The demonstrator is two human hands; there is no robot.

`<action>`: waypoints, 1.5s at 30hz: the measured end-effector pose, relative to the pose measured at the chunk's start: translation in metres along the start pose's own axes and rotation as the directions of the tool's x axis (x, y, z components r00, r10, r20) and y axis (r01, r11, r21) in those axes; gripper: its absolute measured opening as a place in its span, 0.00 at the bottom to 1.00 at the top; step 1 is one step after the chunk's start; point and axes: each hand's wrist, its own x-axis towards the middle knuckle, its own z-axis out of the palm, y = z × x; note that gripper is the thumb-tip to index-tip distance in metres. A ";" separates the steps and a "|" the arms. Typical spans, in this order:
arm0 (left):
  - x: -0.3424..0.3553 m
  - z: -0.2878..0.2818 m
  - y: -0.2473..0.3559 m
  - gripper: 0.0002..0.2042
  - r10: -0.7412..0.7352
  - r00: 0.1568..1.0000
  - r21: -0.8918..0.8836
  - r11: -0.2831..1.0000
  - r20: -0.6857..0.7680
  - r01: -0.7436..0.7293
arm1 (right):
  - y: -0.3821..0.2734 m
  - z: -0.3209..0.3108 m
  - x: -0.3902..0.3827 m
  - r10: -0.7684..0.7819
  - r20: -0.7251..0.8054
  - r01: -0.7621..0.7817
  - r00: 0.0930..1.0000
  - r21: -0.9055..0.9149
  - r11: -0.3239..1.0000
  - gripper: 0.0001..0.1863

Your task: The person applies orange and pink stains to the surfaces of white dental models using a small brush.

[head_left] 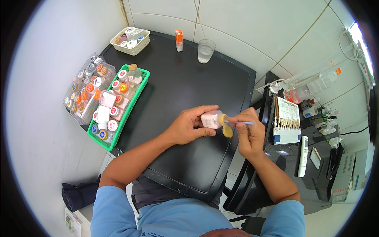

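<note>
My left hand is closed around a small clear bottle, tilted with its mouth to the right. Pale pink powder shows through the bottle's wall. Its gold flip cap hangs open below the neck. A thin, pale lilac stick is pinched in my right hand, its inner end at the bottle's mouth. Whether that end is a spoon or a spatula is hidden by the cap and fingers. Both hands are above the right part of the black table.
Left stand a green basket of capped bottles and a clear rack of jars. Behind are a cream basket, an orange-and-white box and a plastic cup of liquid. The right counter holds a tooth-shade guide and white remote.
</note>
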 end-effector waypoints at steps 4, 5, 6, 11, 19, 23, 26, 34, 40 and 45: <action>0.001 -0.002 0.002 0.33 -0.045 0.999 0.053 0.998 -0.016 0.046 | 0.003 -0.001 0.000 0.040 0.040 -0.039 0.998 -0.032 0.999 0.08; 0.002 -0.002 0.002 0.32 -0.054 0.998 0.073 0.996 -0.012 0.054 | 0.004 -0.002 0.000 0.028 0.055 -0.025 0.998 -0.050 0.998 0.08; 0.001 -0.002 0.002 0.31 -0.057 0.998 0.083 0.995 -0.016 0.058 | 0.003 -0.001 -0.001 0.057 0.013 -0.057 0.998 -0.010 0.998 0.08; 0.000 0.000 -0.001 0.28 -0.011 0.999 -0.023 1.000 -0.042 0.010 | 0.001 0.007 -0.007 0.194 -0.136 -0.165 0.972 0.200 0.966 0.10; -0.003 0.001 -0.001 0.28 -0.006 0.997 0.033 0.999 0.072 0.004 | 0.012 -0.003 -0.008 0.234 0.086 -0.249 0.968 0.264 0.932 0.11; -0.003 0.003 0.001 0.28 0.014 0.997 0.018 1.000 0.080 -0.016 | 0.013 0.000 -0.013 0.198 -0.018 -0.188 0.980 0.249 0.950 0.11; -0.002 0.002 -0.003 0.28 0.106 0.994 0.088 0.990 0.041 -0.109 | 0.015 0.001 -0.008 0.134 0.057 -0.141 0.989 0.142 0.980 0.12; 0.000 -0.003 -0.003 0.26 0.072 0.997 -0.105 0.992 -0.031 -0.075 | 0.008 0.001 -0.006 0.168 0.046 -0.173 0.985 0.164 0.971 0.11; -0.001 0.002 0.002 0.27 0.072 0.997 0.000 0.997 -0.028 -0.072 | 0.005 0.003 -0.011 0.179 0.010 -0.178 0.984 0.159 0.971 0.11; -0.001 0.001 -0.003 0.29 0.068 0.995 0.050 0.997 -0.069 -0.064 | 0.007 0.003 -0.006 0.099 0.014 -0.100 0.995 0.125 0.987 0.11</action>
